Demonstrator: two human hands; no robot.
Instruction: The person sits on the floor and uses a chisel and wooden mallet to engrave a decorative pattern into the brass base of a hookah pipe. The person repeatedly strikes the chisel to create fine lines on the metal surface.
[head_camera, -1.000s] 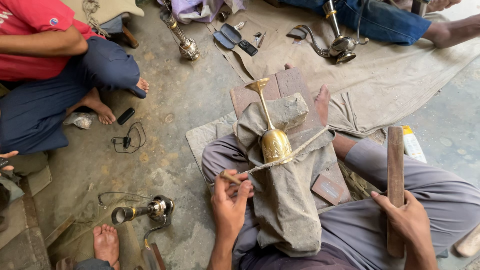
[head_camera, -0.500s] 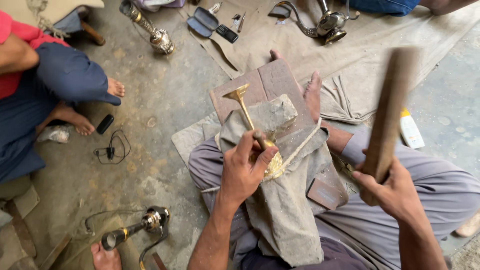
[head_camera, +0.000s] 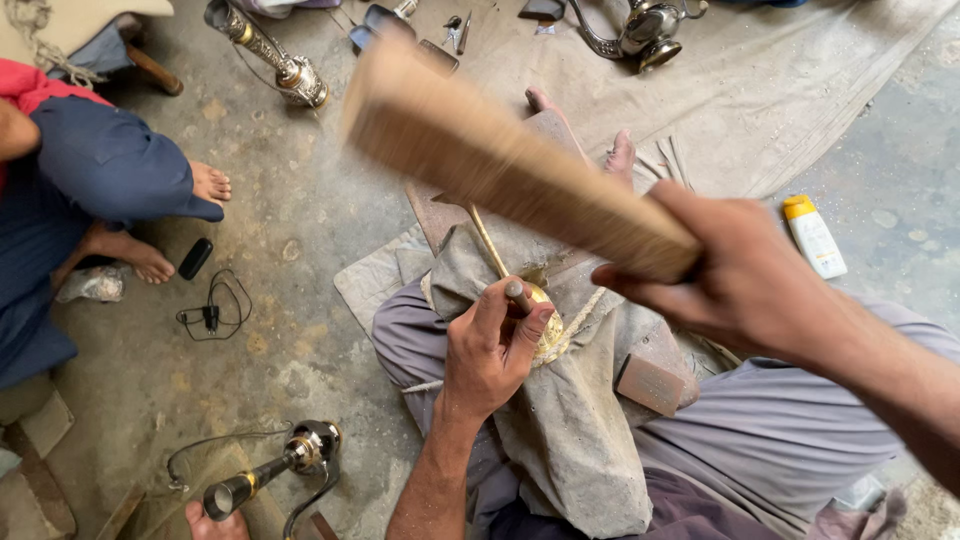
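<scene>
My left hand (head_camera: 492, 345) grips a thin metal punch (head_camera: 519, 297) and presses its tip against a brass stemmed vessel (head_camera: 540, 305). The vessel lies tied with cord on a grey cloth (head_camera: 575, 430) over my lap. My right hand (head_camera: 725, 270) holds a flat wooden bat (head_camera: 500, 160) raised above the vessel, blurred by motion. Much of the vessel is hidden behind the bat and my left hand.
Another person sits at the left, a bare foot (head_camera: 208, 185) on the concrete floor. A phone (head_camera: 195, 257) and cable lie near it. A metal pipe-like piece (head_camera: 270, 470) lies at bottom left, silver vessels (head_camera: 645, 28) at the top, a yellow-capped bottle (head_camera: 815, 235) at the right.
The wooden bat has swung from upright at my right side to high across the vessel. My left hand has stayed on the punch at the brass vessel.
</scene>
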